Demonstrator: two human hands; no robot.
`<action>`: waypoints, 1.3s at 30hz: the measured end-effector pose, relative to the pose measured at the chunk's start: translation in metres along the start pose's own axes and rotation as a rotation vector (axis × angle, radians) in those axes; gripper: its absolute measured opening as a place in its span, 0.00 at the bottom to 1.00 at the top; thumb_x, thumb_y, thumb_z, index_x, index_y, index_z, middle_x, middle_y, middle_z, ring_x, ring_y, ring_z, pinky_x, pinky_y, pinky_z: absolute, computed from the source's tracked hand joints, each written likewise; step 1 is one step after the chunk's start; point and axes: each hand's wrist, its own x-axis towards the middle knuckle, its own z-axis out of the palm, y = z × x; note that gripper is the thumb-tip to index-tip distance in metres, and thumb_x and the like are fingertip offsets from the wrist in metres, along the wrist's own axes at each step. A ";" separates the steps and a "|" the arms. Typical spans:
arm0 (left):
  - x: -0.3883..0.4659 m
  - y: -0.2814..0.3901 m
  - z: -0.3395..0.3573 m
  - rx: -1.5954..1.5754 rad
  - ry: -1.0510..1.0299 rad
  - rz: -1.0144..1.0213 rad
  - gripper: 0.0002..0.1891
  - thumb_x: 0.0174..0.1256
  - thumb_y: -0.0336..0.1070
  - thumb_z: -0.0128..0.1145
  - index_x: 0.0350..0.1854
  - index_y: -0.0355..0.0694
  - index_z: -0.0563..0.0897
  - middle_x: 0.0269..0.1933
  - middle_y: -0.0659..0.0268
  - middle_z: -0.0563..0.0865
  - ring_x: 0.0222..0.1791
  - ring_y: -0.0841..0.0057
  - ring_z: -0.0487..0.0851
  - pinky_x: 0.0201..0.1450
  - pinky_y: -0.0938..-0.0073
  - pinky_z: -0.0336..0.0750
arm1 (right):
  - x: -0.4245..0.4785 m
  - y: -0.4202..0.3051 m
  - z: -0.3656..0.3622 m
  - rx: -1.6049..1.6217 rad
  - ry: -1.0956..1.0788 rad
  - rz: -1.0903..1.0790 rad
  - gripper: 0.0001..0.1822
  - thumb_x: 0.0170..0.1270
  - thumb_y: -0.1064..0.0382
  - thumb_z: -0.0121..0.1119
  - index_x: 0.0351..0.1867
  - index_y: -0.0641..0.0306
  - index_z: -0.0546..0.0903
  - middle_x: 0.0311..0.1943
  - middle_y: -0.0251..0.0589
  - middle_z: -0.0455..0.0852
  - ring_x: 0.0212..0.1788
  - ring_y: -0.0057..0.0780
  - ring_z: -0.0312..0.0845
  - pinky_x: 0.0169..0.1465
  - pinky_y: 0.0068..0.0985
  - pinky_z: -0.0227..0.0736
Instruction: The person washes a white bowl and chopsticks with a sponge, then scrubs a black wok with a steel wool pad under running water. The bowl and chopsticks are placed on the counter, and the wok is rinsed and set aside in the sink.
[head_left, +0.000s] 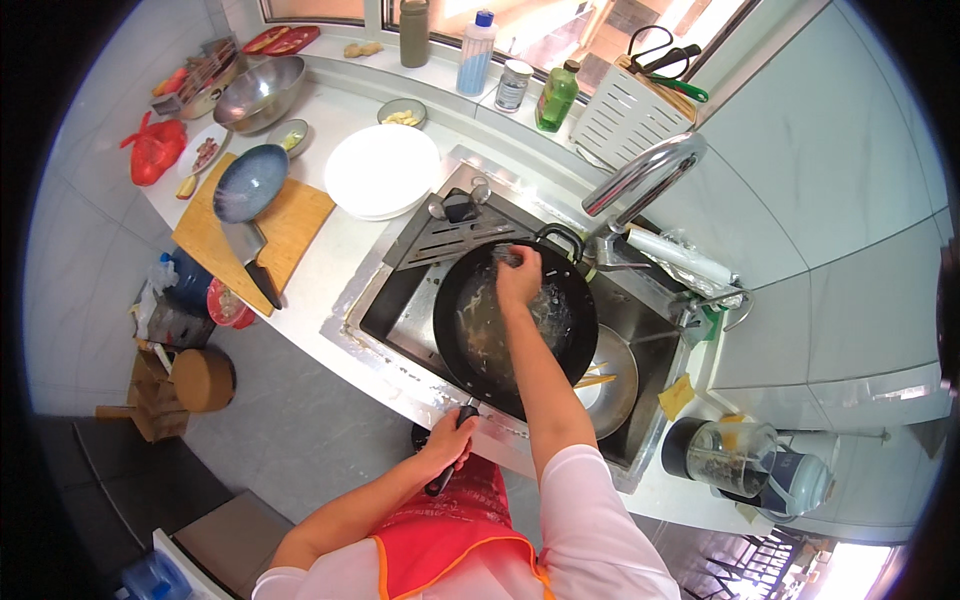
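Note:
A black wok (480, 330) with murky water in it rests over the steel sink (652, 450). Its long black handle (442, 480) is gripped by my left hand (448, 441) at the counter's front edge. Inside the wok, near its far side, my right hand (519, 277) holds a dark scouring pad (507, 256), partly hidden by the fingers. A second, loop-shaped handle (561, 238) sticks out at the wok's far rim. Below the wok's right side, a metal pan (619, 409) with chopsticks (596, 379) across it sits in the sink.
A chrome faucet (645, 172) arches beyond the wok. To the left are white plates (382, 171), a cutting board (300, 217) with a cleaver (244, 244) and a blue bowl (251, 184). Bottles and a knife holder (630, 112) line the sill. A glass jar (731, 454) lies at the right.

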 end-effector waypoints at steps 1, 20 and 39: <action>0.000 0.000 0.000 -0.004 -0.001 0.001 0.12 0.79 0.44 0.54 0.40 0.43 0.68 0.21 0.68 0.72 0.12 0.80 0.68 0.11 0.75 0.63 | -0.008 -0.006 0.006 0.062 -0.055 -0.064 0.13 0.50 0.69 0.70 0.39 0.57 0.84 0.42 0.39 0.84 0.46 0.45 0.83 0.49 0.37 0.77; 0.001 0.003 0.002 0.029 0.004 -0.013 0.12 0.79 0.44 0.53 0.41 0.43 0.68 0.21 0.67 0.72 0.12 0.79 0.68 0.10 0.74 0.63 | -0.086 0.010 -0.049 0.462 -1.127 -0.068 0.19 0.45 0.78 0.72 0.42 0.62 0.85 0.43 0.32 0.84 0.47 0.24 0.80 0.53 0.24 0.75; 0.004 -0.002 0.001 0.017 0.019 0.000 0.12 0.79 0.43 0.53 0.42 0.41 0.69 0.19 0.67 0.74 0.11 0.79 0.70 0.09 0.74 0.64 | -0.087 0.003 -0.074 -0.217 -0.932 -0.187 0.21 0.46 0.73 0.67 0.45 0.51 0.82 0.50 0.43 0.80 0.52 0.54 0.79 0.54 0.42 0.76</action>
